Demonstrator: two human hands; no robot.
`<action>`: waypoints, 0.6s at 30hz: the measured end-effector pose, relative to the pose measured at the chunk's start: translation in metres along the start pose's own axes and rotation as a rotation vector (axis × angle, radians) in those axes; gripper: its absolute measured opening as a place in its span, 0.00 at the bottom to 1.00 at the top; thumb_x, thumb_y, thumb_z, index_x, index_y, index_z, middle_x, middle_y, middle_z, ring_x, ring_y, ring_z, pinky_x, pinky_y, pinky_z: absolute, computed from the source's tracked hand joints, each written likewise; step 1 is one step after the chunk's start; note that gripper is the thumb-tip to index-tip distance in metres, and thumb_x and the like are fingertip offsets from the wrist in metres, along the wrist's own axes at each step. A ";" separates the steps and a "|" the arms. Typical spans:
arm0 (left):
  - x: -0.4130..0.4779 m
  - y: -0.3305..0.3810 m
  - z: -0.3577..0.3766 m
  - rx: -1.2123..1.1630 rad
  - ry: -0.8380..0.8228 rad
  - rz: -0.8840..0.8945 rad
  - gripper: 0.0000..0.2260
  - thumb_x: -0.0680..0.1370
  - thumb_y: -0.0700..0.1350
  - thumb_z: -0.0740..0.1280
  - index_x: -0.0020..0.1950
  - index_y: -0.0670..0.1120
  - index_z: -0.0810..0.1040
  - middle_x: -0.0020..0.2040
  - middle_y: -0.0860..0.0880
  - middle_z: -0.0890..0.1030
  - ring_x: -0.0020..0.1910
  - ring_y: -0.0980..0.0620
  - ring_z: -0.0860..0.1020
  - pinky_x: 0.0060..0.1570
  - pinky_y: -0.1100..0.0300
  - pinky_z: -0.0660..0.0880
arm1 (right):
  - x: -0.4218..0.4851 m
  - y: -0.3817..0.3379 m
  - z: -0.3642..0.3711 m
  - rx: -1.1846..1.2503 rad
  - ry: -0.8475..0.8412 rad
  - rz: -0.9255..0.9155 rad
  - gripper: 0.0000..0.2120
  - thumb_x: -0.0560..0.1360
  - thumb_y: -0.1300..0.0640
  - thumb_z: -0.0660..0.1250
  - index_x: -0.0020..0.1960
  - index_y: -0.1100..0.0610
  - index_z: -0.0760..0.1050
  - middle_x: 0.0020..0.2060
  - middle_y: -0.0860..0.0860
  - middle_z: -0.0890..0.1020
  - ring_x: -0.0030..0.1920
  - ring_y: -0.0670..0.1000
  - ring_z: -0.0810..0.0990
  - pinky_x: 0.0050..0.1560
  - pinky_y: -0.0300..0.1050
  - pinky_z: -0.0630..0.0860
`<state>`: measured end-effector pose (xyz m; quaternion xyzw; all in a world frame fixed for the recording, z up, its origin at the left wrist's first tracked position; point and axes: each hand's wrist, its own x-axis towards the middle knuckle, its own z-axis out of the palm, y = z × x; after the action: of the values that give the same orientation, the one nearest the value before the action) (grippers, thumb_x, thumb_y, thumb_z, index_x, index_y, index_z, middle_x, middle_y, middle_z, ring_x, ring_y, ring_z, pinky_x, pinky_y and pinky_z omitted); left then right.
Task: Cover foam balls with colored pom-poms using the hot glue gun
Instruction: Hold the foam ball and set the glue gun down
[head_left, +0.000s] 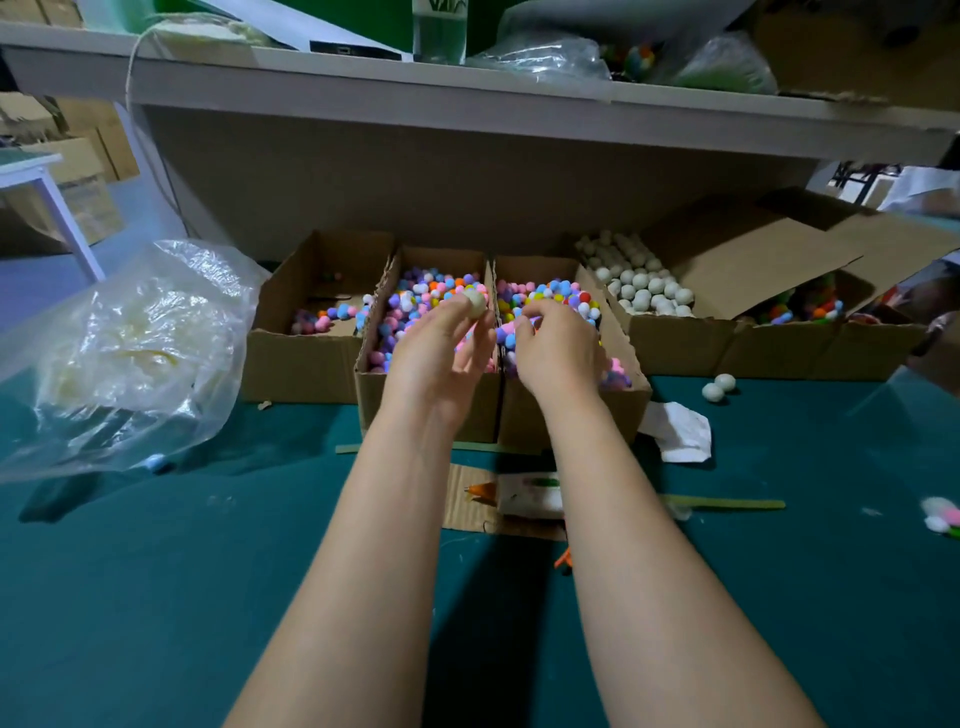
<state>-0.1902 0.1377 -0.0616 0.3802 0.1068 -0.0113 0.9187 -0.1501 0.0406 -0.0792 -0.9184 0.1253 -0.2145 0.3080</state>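
right, left hand (441, 358) is up over the boxes, thumb and fingertips pinching a pale round foam ball (474, 303), bare as far as i can see. right hand (558, 348) sits just beside it, at three o'clock of the ball, fingers curled down into the small fluffy multicoloured pom-poms (563, 293) in an open brown cardboard box (517, 421). whether it has one pinched i cannot tell, the fingertips are buried. now the bit that matters: the white hot glue gun with an orange nozzle (524, 496) lies flat on a scrap of brown cardboard (470, 512) at six o'clock of both hands, down between the forearms, well apart from the ball. its long axis runs nine to three, nozzle at nine, body right against the right forearm. so by my reading the right hand is the nearer one for the gun, and it would have to draw back toward six to reach it
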 end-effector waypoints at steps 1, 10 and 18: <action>0.003 -0.001 -0.001 0.001 -0.001 0.003 0.03 0.78 0.37 0.68 0.46 0.42 0.80 0.44 0.45 0.82 0.47 0.50 0.81 0.51 0.61 0.78 | 0.005 0.000 0.005 -0.046 -0.017 0.018 0.12 0.80 0.53 0.62 0.63 0.51 0.76 0.57 0.52 0.80 0.57 0.54 0.76 0.45 0.46 0.69; 0.007 -0.005 -0.010 0.004 -0.053 -0.007 0.03 0.78 0.37 0.68 0.46 0.42 0.81 0.46 0.44 0.83 0.46 0.52 0.82 0.49 0.62 0.79 | 0.013 0.011 0.003 0.063 0.150 -0.069 0.06 0.78 0.59 0.65 0.54 0.52 0.76 0.54 0.50 0.80 0.57 0.52 0.74 0.50 0.43 0.68; -0.016 -0.017 -0.041 0.034 -0.073 -0.038 0.06 0.75 0.36 0.70 0.52 0.39 0.82 0.45 0.44 0.86 0.45 0.53 0.85 0.41 0.65 0.80 | -0.030 0.032 -0.039 0.598 0.092 -0.133 0.10 0.77 0.59 0.67 0.45 0.44 0.77 0.45 0.38 0.78 0.49 0.40 0.78 0.49 0.39 0.79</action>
<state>-0.2151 0.1534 -0.0977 0.3931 0.0799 -0.0443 0.9149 -0.1982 0.0064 -0.0806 -0.7825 0.0101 -0.3028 0.5439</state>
